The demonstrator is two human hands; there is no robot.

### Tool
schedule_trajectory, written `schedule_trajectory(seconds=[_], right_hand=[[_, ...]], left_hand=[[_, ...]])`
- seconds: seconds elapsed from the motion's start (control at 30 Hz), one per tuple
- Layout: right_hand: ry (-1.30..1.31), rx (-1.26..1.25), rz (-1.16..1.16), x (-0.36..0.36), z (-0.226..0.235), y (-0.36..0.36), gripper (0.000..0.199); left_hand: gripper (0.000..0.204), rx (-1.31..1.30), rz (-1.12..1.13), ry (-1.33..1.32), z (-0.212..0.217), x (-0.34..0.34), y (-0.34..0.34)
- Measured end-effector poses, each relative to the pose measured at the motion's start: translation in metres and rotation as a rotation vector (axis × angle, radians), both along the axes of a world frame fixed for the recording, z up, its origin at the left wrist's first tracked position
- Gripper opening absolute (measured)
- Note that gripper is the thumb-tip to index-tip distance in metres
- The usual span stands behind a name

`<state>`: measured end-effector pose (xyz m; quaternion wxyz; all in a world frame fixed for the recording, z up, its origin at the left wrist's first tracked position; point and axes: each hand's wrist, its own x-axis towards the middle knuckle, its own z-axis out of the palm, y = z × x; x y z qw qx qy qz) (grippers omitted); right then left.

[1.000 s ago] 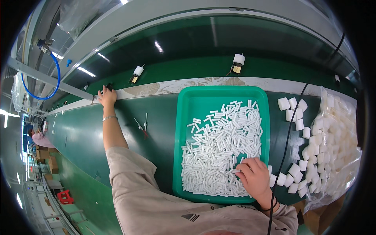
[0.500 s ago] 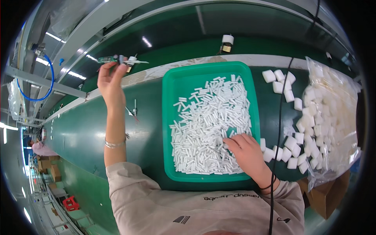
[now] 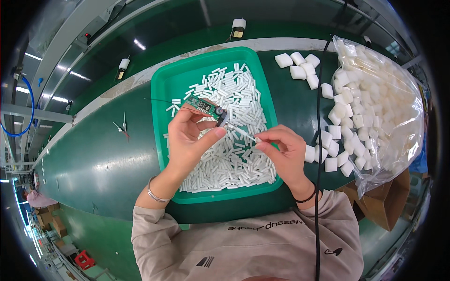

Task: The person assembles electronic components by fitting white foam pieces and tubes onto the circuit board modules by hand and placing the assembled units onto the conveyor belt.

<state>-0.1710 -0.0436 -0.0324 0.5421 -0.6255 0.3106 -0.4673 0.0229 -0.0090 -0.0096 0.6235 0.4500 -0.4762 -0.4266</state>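
Over the green plastic tray (image 3: pixel 157 100), my left hand (image 3: pixel 190 140) is closed on a green circuit board (image 3: pixel 201 105) with a dark round part at one end. Thin white leads (image 3: pixel 241 132) stretch from that end toward my right hand (image 3: pixel 285 149). Its thumb and forefinger pinch a small white tube (image 3: pixel 257 139) at the tips of the leads; the fingers partly cover it, so I cannot tell whether it sits around them. Below both hands, many short white tubes (image 3: pixel 225 175) lie heaped in the tray.
Right of the tray lie loose white foam-like blocks (image 3: pixel 330 164) and a clear bag (image 3: pixel 389 107) full of them, above a cardboard box (image 3: pixel 386 201). A black cable (image 3: pixel 319 117) hangs across. Small devices with white tops (image 3: pixel 238 29) stand beyond the ledge. Thin leads (image 3: pixel 123 126) lie at left.
My left hand has brought the circuit board from the far left to above the tray. My right hand has risen from the heap of tubes to meet the leads. The whole view has shifted.
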Motion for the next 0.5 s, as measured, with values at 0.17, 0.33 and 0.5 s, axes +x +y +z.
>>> schedule_trajectory(seconds=[0.17, 0.33, 0.5], right_hand=[[0.04, -0.036, 0.017, 0.0019, 0.0009, 0.0016, 0.017], [0.041, -0.054, 0.025, 0.0021, -0.0002, 0.0019, 0.017], [0.081, -0.105, -0.007, 0.0033, 0.0015, 0.0032, 0.016]], left_hand=[[0.032, 0.034, 0.031, 0.043, -0.003, -0.0023, 0.0002], [0.029, 0.038, 0.058, 0.088, -0.003, -0.0007, 0.0009], [0.042, -0.048, 0.032, -0.238, -0.0069, 0.0016, 0.0023]])
